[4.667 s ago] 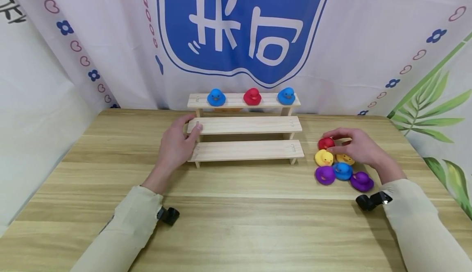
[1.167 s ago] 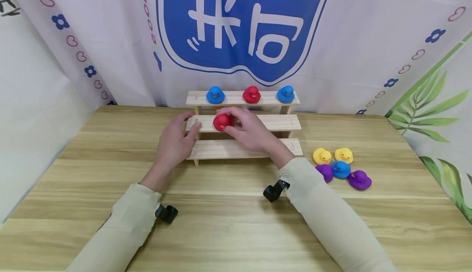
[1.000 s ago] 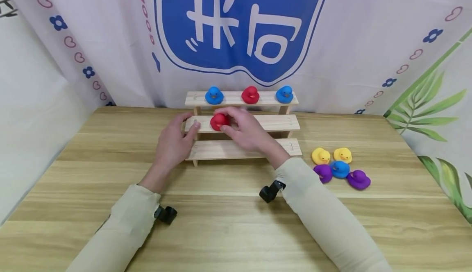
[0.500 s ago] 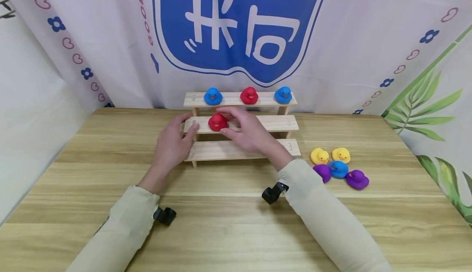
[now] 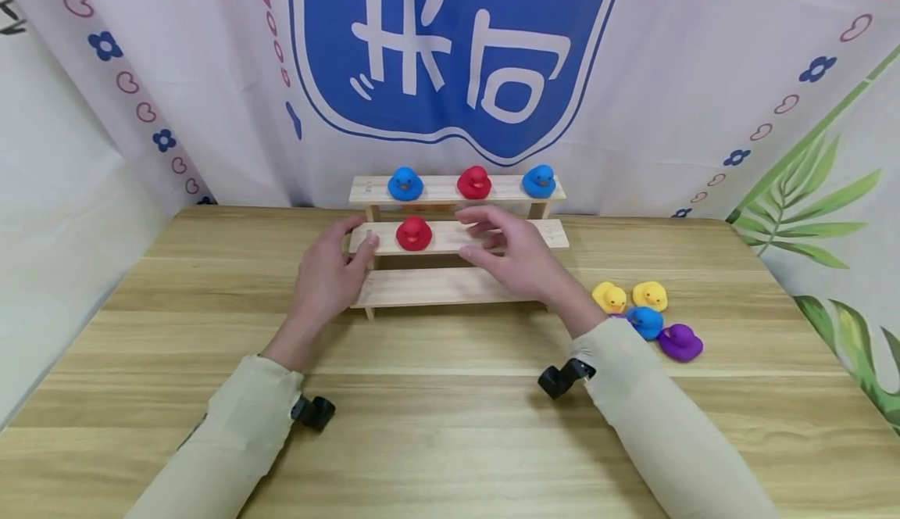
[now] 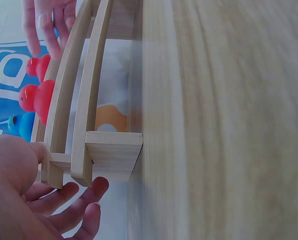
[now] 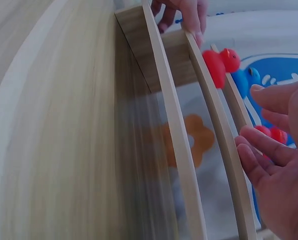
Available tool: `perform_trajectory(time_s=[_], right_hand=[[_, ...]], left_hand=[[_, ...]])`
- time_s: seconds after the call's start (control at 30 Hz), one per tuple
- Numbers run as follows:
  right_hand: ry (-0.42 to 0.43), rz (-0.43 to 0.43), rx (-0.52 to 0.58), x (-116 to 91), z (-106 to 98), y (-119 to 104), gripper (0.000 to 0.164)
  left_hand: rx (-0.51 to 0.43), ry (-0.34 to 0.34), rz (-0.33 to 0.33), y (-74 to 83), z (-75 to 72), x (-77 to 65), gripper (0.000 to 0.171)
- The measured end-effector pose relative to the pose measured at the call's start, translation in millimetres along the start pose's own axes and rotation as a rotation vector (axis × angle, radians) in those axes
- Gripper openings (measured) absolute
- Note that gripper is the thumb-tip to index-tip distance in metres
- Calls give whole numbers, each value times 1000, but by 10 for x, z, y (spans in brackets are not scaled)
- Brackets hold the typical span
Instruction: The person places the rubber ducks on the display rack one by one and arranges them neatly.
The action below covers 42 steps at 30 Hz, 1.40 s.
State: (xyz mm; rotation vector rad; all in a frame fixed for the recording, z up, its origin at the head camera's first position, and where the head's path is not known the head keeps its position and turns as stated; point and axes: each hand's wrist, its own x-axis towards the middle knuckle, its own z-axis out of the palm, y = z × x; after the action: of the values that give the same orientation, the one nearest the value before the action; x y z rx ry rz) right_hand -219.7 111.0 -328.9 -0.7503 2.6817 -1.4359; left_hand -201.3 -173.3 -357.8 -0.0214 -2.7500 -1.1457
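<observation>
A three-tier wooden display stand point(image 5: 429, 288) stands at the back of the table. At its left end my left hand point(image 5: 326, 273) grips the middle board, thumb on top and fingers beneath, as the left wrist view shows. On that board sits a red rubber duck point(image 5: 414, 234), upright and facing forward. To its right my right hand point(image 5: 523, 257) hovers over the board with fingers loosely bent, apart from the duck and holding nothing. The top board carries a blue duck point(image 5: 405, 184), another red duck point(image 5: 474, 183) and a second blue duck point(image 5: 539, 181).
Right of the stand lie two yellow ducks point(image 5: 650, 296), a blue duck point(image 5: 644, 323) and a purple duck point(image 5: 680, 342). Another purple one is mostly hidden by my right forearm. A white printed curtain point(image 5: 232, 112) hangs right behind the stand.
My right hand took a red duck from the group on the right, set it on the middle board, let go and drew back rightward. My left hand stays on the stand.
</observation>
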Motion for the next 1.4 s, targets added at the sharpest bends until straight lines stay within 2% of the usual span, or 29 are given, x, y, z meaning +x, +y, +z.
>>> perform_trajectory(time_s=[0.27,0.53,0.63,1.07,1.4], right_hand=[[44,39,4,-198,-253,163,48],[116,20,14,-395,-555,320,45],[131,24,-17,-489,-659,366,46],[193,139,-165,-993,-1061,728,46],[171,220,-228,-1261,-1311,934,43]], left_hand=[[14,2,3,3,2,0,60],[13,2,-3,13,5,-2,60],[12,-1,-7,17,6,-3,60],[13,-1,-4,16,6,-5,60],[1,-6,-17,29,-11,-15,61]])
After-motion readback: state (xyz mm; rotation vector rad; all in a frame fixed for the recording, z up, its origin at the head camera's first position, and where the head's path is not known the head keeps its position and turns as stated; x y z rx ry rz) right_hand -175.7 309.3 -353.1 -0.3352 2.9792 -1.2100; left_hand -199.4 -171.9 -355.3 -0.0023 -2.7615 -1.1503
